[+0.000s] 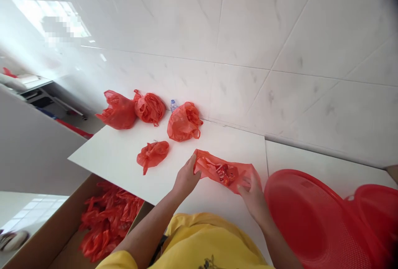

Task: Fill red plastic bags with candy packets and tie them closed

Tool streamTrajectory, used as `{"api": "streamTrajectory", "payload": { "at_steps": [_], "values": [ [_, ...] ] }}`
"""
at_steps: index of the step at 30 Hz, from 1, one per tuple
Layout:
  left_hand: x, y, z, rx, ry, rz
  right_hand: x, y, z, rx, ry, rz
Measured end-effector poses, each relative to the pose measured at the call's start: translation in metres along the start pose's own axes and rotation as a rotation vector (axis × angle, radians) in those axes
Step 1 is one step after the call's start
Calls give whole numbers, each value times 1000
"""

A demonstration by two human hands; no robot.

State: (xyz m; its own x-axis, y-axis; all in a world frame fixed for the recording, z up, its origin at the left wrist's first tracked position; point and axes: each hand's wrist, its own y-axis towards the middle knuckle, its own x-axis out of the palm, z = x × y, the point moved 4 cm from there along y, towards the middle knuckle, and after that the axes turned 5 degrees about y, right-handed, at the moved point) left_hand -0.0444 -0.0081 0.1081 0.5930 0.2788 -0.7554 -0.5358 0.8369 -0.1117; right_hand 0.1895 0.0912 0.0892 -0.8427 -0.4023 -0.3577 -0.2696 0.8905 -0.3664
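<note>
Between my two hands a thin red plastic bag [211, 160] is stretched wide over the white table [217, 136]. My left hand [187, 174] pinches its left end, thumb on the near side. At the other end, my right hand [251, 192] grips the bag, with some fingers behind the see-through film. Inside lie small red printed packets [226, 173], too small to read. Just left of my left hand, a small crumpled red bag [153, 155] rests on the table. A fuller red bag [184, 122] sits behind it near the wall.
Two more filled red bags, one bulging [120, 109] and one knotted [151, 107], stand at the far left. A clear bottle [173, 105] is by the wall. Red plastic baskets [301, 215] occupy the right. Below left, a cardboard box [56, 225] holds many red bags.
</note>
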Motion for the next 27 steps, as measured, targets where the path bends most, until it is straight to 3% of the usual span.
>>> {"api": "streamTrajectory", "payload": {
  "at_steps": [3,6,11,13,16,18,20,21,23,25,26,27],
  "values": [
    [-11,-1,-1,-26,-28,111,1,-7,-24,-104,-14,-7],
    [-19,-3,-6,-41,-60,184,6,-4,-25,-113,-54,6],
    [-9,-3,-18,-71,-111,11,16,16,9,9,-164,-50],
    [-5,-5,-21,-76,-130,9,17,19,17,13,-179,-63],
    [-13,-13,-13,-12,-161,200,18,18,20,20,-171,-56],
    [-25,-22,5,145,-167,405,19,17,18,32,-191,-53],
    [-30,-28,32,372,-151,465,21,17,15,29,-236,-44],
    [-27,-28,46,481,-138,384,22,17,13,25,-262,-41],
    [-7,-22,69,619,-84,32,25,19,10,22,-304,-42],
    [21,-8,75,586,29,-349,27,20,10,20,-321,-58],
    [34,2,71,501,116,-464,27,21,11,20,-321,-64],
    [42,14,65,431,167,-474,25,21,12,18,-318,-61]
  ]
}}
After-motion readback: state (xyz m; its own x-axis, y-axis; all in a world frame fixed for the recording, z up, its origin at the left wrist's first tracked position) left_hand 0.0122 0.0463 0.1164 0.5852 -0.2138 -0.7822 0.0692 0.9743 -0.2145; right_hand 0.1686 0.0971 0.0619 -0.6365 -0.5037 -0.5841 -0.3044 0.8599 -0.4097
